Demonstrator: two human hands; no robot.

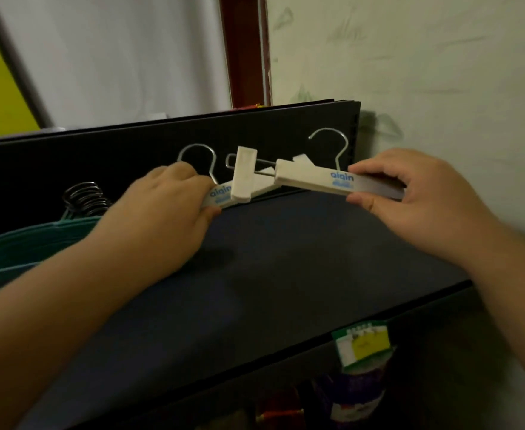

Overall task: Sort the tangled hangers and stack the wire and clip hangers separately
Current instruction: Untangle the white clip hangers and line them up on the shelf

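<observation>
Two white plastic clip hangers with metal hooks are held above a dark tabletop (286, 274). My left hand (158, 225) grips the bar of the left clip hanger (241, 181), whose hook rises behind my fingers. My right hand (410, 197) pinches the bar of the right clip hanger (313, 178) between thumb and fingers. The inner ends of the two hangers overlap in the middle, where a clip and a wire loop cross. A stack of teal hangers (22, 243) with bunched metal hooks (84, 197) lies at the left.
A black upright panel (131, 144) stands behind the hangers. A pale wall (441, 72) is at the right. Below the tabletop's front edge sit a container with a green, white and yellow label (362, 346) and other dim items.
</observation>
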